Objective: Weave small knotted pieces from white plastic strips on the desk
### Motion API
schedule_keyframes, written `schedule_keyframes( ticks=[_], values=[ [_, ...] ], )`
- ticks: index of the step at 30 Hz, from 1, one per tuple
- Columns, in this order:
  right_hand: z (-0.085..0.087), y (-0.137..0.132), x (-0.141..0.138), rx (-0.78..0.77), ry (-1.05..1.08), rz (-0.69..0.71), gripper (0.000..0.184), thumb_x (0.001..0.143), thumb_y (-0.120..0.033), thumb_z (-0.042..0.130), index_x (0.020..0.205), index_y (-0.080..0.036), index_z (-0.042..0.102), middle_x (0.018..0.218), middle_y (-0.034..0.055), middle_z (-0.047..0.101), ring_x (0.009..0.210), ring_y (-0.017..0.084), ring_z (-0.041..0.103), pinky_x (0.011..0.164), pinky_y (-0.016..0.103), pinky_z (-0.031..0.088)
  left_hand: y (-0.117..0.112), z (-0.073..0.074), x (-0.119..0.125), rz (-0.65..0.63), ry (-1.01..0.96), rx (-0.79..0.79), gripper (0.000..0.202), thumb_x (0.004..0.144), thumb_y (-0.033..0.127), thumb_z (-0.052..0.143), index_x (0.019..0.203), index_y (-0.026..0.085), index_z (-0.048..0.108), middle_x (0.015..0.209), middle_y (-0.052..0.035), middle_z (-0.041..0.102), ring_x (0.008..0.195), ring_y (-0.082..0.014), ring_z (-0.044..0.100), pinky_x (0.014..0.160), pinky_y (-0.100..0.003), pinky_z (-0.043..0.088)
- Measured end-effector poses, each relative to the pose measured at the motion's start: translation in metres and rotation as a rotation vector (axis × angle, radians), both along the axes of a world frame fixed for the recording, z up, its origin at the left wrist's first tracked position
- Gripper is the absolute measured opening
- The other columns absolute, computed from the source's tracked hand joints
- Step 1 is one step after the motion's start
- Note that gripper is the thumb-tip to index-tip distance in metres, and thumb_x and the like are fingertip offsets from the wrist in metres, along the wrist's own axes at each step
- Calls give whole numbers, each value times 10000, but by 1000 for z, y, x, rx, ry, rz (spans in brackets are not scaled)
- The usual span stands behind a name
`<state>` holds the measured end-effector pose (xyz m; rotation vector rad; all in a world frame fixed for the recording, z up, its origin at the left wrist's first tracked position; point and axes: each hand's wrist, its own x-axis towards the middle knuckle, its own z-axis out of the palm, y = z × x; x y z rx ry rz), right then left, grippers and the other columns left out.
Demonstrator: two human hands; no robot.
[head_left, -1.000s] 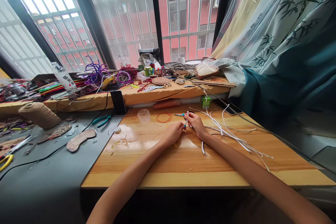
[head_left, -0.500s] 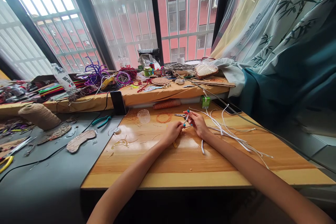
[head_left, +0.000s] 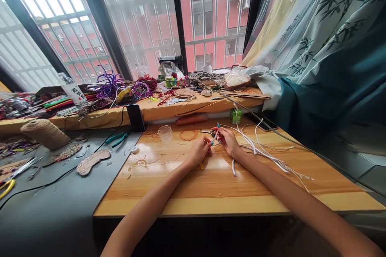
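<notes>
Over the middle of the wooden table (head_left: 181,188), both hands pinch one piece of white cord (head_left: 215,136) between blue-nailed fingertips. My left hand (head_left: 200,151) grips its lower end, and my right hand (head_left: 227,140) holds the upper end. A white cord tail (head_left: 233,168) hangs or lies just below my right wrist. To the right, several long white cords (head_left: 268,156) are spread loosely on the wood. Dark-handled pliers (head_left: 208,131) lie behind the hands, partly hidden by the fingers. Under my left hand a small yellow piece (head_left: 201,165) shows in part.
Behind the hands are a coil of orange wire (head_left: 188,135), a clear round container (head_left: 165,133), a green box (head_left: 236,116) and a phone (head_left: 262,122). On the grey mat (head_left: 60,217) lie teal pliers (head_left: 117,139) and a twine spool (head_left: 45,133). Craft supplies crowd the ledge (head_left: 157,109).
My right fingertips have moved slightly up and right, so a little more white cord shows between the hands. Little else differs.
</notes>
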<state>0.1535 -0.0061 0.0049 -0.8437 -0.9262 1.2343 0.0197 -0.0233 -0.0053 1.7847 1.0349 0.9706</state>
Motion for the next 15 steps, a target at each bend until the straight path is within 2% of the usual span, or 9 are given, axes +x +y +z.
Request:
schedule_keyframes(
  ticks=[5,11,15],
  values=[
    [-3,2,1,0,-4,-5,216,578,-361,634,680,-171,642,612,-16,528,462,45,404,430,191,328,-1,4,1,18,-47,3,35,740,170,430,707,159,425,602,16,587,513,-69,529,523,-180,402],
    [-4,2,1,0,-8,10,221,577,-369,632,671,-170,641,582,-13,525,481,62,427,445,199,342,-3,9,-2,55,81,114,34,696,137,465,667,154,465,651,18,591,632,-90,550,603,-199,401],
    [-3,1,0,-5,-3,23,214,579,-359,626,661,-163,642,572,-14,523,477,57,418,446,196,339,-2,8,-2,55,94,120,84,692,141,473,768,148,507,633,25,573,613,-86,533,591,-190,392]
  ],
)
